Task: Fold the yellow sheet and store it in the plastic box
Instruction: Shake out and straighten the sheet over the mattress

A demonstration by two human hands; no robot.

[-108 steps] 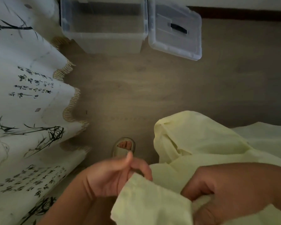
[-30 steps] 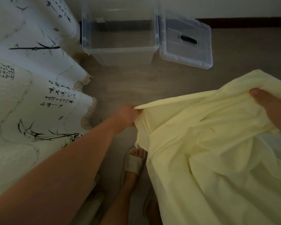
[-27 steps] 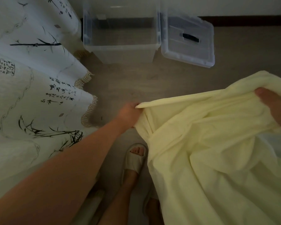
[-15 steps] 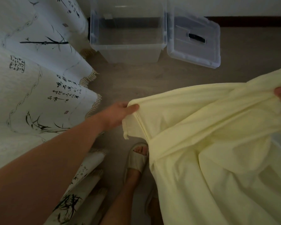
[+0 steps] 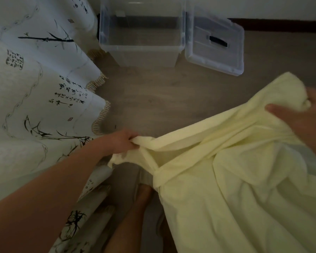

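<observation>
White cloth (image 5: 35, 106) printed with black ink bamboo and calligraphy fills the left side, tan fringe trim (image 5: 100, 114) along its edge. Grey-brown wood floor (image 5: 162, 103) mid-scene. Dark baseboard (image 5: 281, 24) far right, pale wall (image 5: 263, 6) above it.

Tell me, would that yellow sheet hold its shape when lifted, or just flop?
Probably floppy: the yellow sheet sags and bunches in folds between the left hand and right hand. Likely light, since each hand's grip on an edge holds it up.

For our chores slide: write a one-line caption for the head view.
Left hand and right hand grip the yellow sheet, stretched before the open plastic box and its lid.
</observation>
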